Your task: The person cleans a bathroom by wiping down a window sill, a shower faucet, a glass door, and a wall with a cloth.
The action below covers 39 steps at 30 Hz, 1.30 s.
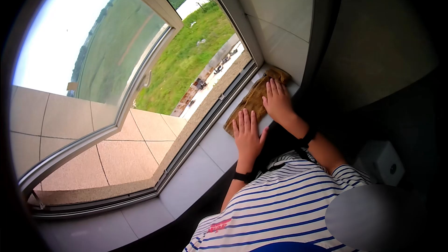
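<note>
A brown cloth [255, 99] lies spread along the white tiled windowsill [193, 165], close to the window frame. My left hand [247, 135] rests on the cloth's near end, fingers stretched out flat. Farther along, my right hand [278, 101] lies flat on the far part of the cloth, its fingers extended too. Neither hand grips the cloth; both press or rest on it from above. At the far corner by the wall the cloth is bunched up.
An open window sash [135, 84] swings outward on the left. The dark window track [205, 133] runs beside the sill. A tiled wall [280, 14] rises at the far end. A white box-like object [381, 161] stands at the right, partly in shadow.
</note>
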Available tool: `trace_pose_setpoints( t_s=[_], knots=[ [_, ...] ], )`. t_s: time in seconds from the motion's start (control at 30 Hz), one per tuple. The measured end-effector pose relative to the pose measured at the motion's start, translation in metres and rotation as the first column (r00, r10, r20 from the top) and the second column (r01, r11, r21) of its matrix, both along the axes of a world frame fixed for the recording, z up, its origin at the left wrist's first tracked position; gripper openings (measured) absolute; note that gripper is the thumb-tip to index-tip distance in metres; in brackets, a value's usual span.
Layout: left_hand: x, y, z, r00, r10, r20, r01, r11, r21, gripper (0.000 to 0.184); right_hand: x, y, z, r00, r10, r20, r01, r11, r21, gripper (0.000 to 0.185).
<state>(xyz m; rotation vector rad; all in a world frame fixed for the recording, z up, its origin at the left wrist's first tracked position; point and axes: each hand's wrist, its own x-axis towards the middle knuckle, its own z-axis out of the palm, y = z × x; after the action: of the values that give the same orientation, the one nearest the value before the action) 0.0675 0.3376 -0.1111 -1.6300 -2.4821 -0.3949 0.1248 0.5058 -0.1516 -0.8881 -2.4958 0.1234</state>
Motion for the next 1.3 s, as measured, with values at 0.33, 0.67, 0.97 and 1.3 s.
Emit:
trace_pose_setpoints(
  t_s=[0.33,0.67,0.97,1.3],
  knots=[
    [0.004,-0.013,0.004,0.996,-0.085,-0.001,0.085,0.996,0.008,0.065,0.037,-0.024,0.002,0.988,-0.030,0.150,0.013,0.993,0.114,0.058],
    [-0.001,-0.030,0.013,0.987,-0.121,0.106,0.118,0.992,0.041,0.064,0.030,-0.035,0.004,0.970,-0.147,0.196,0.120,0.982,0.145,0.056],
    [-0.018,-0.083,0.015,0.976,-0.078,0.203,0.063,0.995,0.082,0.056,0.002,-0.083,0.009,0.877,-0.234,0.420,0.201,0.972,0.121,0.056],
    [-0.052,-0.201,0.035,0.887,0.143,0.438,-0.193,0.979,0.071,0.036,-0.035,-0.182,0.007,0.884,0.064,0.463,-0.187,0.957,0.224,0.054]
  ],
)
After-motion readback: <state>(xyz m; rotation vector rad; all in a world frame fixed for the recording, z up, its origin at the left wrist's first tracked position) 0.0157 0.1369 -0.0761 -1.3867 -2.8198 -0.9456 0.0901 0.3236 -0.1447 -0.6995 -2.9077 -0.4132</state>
